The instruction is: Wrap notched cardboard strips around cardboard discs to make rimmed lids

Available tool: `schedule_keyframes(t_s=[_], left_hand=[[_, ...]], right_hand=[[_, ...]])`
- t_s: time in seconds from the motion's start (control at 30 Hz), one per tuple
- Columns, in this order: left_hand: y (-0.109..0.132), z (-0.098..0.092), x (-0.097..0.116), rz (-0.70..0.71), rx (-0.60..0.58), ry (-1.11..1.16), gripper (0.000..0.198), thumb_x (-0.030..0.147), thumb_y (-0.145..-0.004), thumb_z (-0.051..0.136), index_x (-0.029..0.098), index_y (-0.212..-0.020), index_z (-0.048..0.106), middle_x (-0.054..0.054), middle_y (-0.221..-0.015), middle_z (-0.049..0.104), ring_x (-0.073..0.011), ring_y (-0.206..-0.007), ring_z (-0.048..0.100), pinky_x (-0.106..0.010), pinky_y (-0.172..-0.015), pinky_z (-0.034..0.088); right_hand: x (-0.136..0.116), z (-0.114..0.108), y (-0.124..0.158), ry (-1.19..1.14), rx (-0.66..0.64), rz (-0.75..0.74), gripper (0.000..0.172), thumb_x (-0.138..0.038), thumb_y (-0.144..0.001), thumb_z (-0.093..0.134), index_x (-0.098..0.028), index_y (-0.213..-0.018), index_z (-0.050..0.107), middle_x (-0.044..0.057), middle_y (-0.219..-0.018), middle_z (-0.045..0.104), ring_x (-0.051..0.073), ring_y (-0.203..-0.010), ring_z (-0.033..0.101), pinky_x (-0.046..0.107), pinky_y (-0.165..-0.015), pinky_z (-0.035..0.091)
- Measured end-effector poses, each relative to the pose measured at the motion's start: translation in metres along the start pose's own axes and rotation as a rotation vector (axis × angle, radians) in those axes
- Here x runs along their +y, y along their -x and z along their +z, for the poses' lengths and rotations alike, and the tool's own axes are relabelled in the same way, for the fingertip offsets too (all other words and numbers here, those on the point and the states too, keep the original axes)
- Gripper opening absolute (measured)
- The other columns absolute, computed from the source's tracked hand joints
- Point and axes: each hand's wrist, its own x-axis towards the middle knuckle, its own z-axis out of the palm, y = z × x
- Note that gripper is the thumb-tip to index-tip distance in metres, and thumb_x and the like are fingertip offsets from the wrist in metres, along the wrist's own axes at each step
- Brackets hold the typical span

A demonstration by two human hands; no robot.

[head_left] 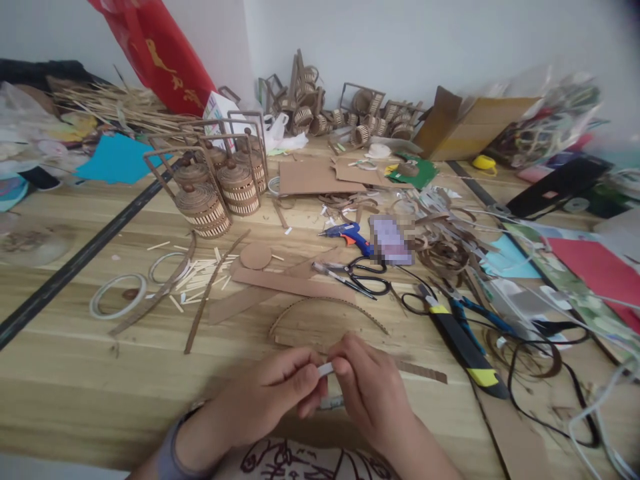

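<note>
Near the front edge of the table, my left hand (pixel 287 383) and my right hand (pixel 370 383) meet, fingers closed on a thin white roll of tape (pixel 325 369). Parts of it show between the thumbs and below them; the fingers hide the rest. A ribbed brown cardboard strip (pixel 425 372) shows just beyond my right hand; whether it touches the hand I cannot tell. Ahead of both hands lie a curved corrugated strip (pixel 327 301), flat cardboard strips (pixel 293 283) and a cardboard disc (pixel 256 255).
Small lidded baskets with handles (pixel 203 207) stand at the back left. Loose pale sticks (pixel 200 277) and a white tape ring (pixel 119 297) lie left. Toward the right are a blue glue gun (pixel 350 233), black-handled scissors (pixel 370 273), a yellow-black cutter (pixel 463 347) and tangled strips.
</note>
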Motion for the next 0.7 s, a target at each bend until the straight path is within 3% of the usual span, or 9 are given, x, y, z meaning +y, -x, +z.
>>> schedule_keyframes(t_s=[0.07, 0.17, 0.3, 0.33, 0.4, 0.5, 0.6, 0.7], left_hand=[[-0.003, 0.006, -0.003, 0.046, 0.008, 0.132, 0.045, 0.061, -0.093, 0.051, 0.018, -0.078, 0.054, 0.004, -0.065, 0.045, -0.0119, -0.060, 0.038, -0.026, -0.062, 0.033], [-0.008, 0.012, -0.003, 0.231, 0.016, 0.463, 0.043, 0.056, -0.092, 0.057, 0.018, -0.072, 0.052, 0.005, -0.060, 0.042, -0.0119, -0.061, 0.040, -0.025, -0.066, 0.038], [-0.014, 0.007, 0.005, 0.410, 0.191, 0.770, 0.029, 0.041, -0.090, 0.068, 0.020, -0.075, 0.055, 0.007, -0.056, 0.044, -0.0104, -0.062, 0.049, -0.027, -0.080, 0.046], [-0.015, 0.005, 0.006, 0.411, 0.257, 0.795, 0.024, 0.038, -0.089, 0.070, 0.020, -0.079, 0.057, 0.008, -0.057, 0.048, -0.0108, -0.065, 0.053, -0.029, -0.085, 0.047], [-0.018, 0.001, 0.006, 0.378, 0.355, 0.801, 0.018, 0.036, -0.088, 0.071, 0.021, -0.086, 0.060, 0.006, -0.063, 0.059, -0.0137, -0.078, 0.063, -0.033, -0.093, 0.047], [-0.022, 0.002, 0.001, 0.302, 0.409, 0.787, 0.022, 0.039, -0.086, 0.073, 0.019, -0.089, 0.064, 0.002, -0.076, 0.072, -0.0162, -0.088, 0.067, -0.030, -0.087, 0.049], [-0.024, 0.006, -0.002, 0.270, 0.408, 0.808, 0.024, 0.039, -0.083, 0.077, 0.018, -0.088, 0.066, -0.001, -0.086, 0.077, -0.0139, -0.085, 0.068, -0.025, -0.082, 0.049], [-0.024, 0.010, -0.001, 0.255, 0.376, 0.819, 0.026, 0.041, -0.081, 0.078, 0.019, -0.089, 0.066, -0.001, -0.084, 0.077, -0.0159, -0.090, 0.068, -0.027, -0.087, 0.048]], right_hand=[[0.002, 0.003, 0.002, -0.094, 0.019, 0.047, 0.047, -0.045, -0.105, 0.023, -0.022, -0.076, 0.051, -0.002, -0.060, 0.053, 0.011, -0.050, 0.050, 0.023, -0.048, 0.036], [0.008, 0.011, 0.008, -0.244, 0.080, 0.175, 0.046, -0.049, -0.104, 0.022, -0.022, -0.077, 0.049, -0.002, -0.063, 0.051, 0.012, -0.053, 0.051, 0.023, -0.049, 0.039], [0.016, 0.016, 0.020, -0.272, -0.098, 0.187, 0.044, -0.048, -0.103, 0.027, -0.022, -0.079, 0.053, 0.001, -0.071, 0.057, 0.015, -0.062, 0.056, 0.025, -0.056, 0.044], [0.017, 0.013, 0.022, -0.241, -0.107, 0.170, 0.043, -0.047, -0.103, 0.029, -0.022, -0.079, 0.054, 0.001, -0.071, 0.058, 0.015, -0.063, 0.057, 0.026, -0.057, 0.044], [0.018, 0.005, 0.024, -0.127, -0.004, 0.140, 0.033, -0.039, -0.103, 0.036, -0.022, -0.082, 0.055, 0.002, -0.074, 0.060, 0.017, -0.068, 0.058, 0.027, -0.059, 0.045], [0.013, -0.006, 0.019, 0.086, 0.141, 0.004, 0.011, -0.027, -0.098, 0.050, -0.022, -0.102, 0.058, 0.007, -0.094, 0.063, 0.021, -0.089, 0.059, 0.033, -0.076, 0.047], [0.006, -0.005, 0.007, 0.130, 0.048, -0.130, 0.024, -0.027, -0.094, 0.057, -0.020, -0.117, 0.056, 0.010, -0.108, 0.065, 0.025, -0.108, 0.055, 0.041, -0.092, 0.043], [0.002, 0.006, -0.003, 0.057, -0.017, -0.103, 0.017, -0.022, -0.096, 0.052, -0.021, -0.113, 0.056, 0.008, -0.103, 0.069, 0.025, -0.106, 0.057, 0.043, -0.092, 0.042]])
